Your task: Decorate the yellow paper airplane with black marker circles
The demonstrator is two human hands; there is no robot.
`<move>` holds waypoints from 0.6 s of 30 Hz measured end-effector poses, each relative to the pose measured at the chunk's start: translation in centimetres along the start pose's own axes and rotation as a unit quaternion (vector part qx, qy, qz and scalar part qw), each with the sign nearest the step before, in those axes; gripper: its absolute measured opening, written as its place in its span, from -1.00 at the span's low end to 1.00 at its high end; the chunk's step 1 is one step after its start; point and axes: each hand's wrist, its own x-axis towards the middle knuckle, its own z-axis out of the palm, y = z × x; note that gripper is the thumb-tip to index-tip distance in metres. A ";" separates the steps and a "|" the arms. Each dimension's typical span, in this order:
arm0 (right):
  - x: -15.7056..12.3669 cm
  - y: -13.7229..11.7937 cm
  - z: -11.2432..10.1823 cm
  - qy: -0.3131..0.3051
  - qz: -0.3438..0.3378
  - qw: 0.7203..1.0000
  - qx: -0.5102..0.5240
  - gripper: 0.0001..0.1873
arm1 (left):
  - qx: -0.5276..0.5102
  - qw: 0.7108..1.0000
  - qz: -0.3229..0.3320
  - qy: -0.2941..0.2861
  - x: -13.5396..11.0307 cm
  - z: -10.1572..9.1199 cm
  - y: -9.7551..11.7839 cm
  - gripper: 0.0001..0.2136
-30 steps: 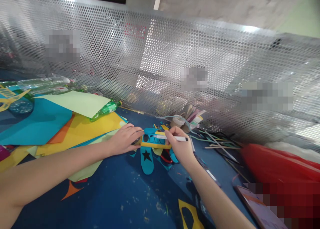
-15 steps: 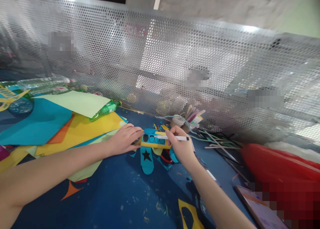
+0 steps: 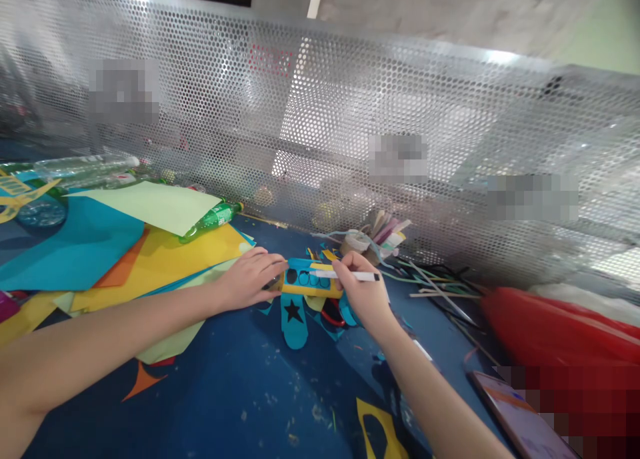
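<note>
While R grip (image 3: 364,285) pinches marker (image 3: 350,275) & L grip (image 3: 250,277) holds blue/yellow model (image 3: 307,290), sheets (image 3: 175,262) & green btl (image 3: 215,220) lie nearby.

Light's mod. & diffuse; glare spots sit along top rim of perf. metal panel (image 3: 330,99), w/ small highlights on green bottle (image 3: 217,217). Soft shadows fall btwn forearms (image 3: 435,392) on blue worktop (image 3: 225,392). Wide-lens stretch slants panel, elongates forearms. Red plastic (image 3: 540,325) by worktop's rt edge is blurry, pixelated lower down; pixelated patches over panel too. White marker (image 3: 325,274) fairly clear, tip hard to see.
</note>
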 end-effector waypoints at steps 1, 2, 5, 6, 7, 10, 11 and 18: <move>0.0 0.0 0.0 0.001 0.000 1.000 -0.002 -0.69 | 0.001 1.000 0.000 0.000 0.0 0.0 0.0 -0.63; 0.0 -0.1 0.0 0.000 0.000 1.000 -0.002 -0.69 | 0.001 1.000 0.000 0.001 0.0 0.1 0.0 -0.63; -0.1 -0.1 0.0 -0.005 0.003 1.000 0.007 -0.70 | -0.001 1.000 -0.002 0.001 -0.1 0.1 0.0 -0.63; -0.1 0.0 0.0 -0.004 0.002 1.000 0.009 -0.70 | -0.002 1.000 -0.003 0.000 -0.1 0.1 0.0 -0.63; -0.1 0.0 0.0 -0.003 0.001 1.000 0.009 -0.69 | -0.003 1.000 -0.004 -0.001 -0.1 0.2 -0.1 -0.63; 0.0 0.3 0.0 -0.009 -0.002 1.000 0.007 -0.69 | -0.002 1.000 -0.009 -0.007 -0.1 0.3 -0.1 -0.62; 0.0 0.4 0.0 -0.013 -0.002 1.000 0.009 -0.69 | -0.002 1.000 -0.010 -0.008 -0.1 0.3 -0.1 -0.62; -0.1 0.5 0.1 -0.019 -0.002 1.000 0.013 -0.68 | 0.001 1.000 -0.003 0.002 -0.1 0.3 -0.1 -0.62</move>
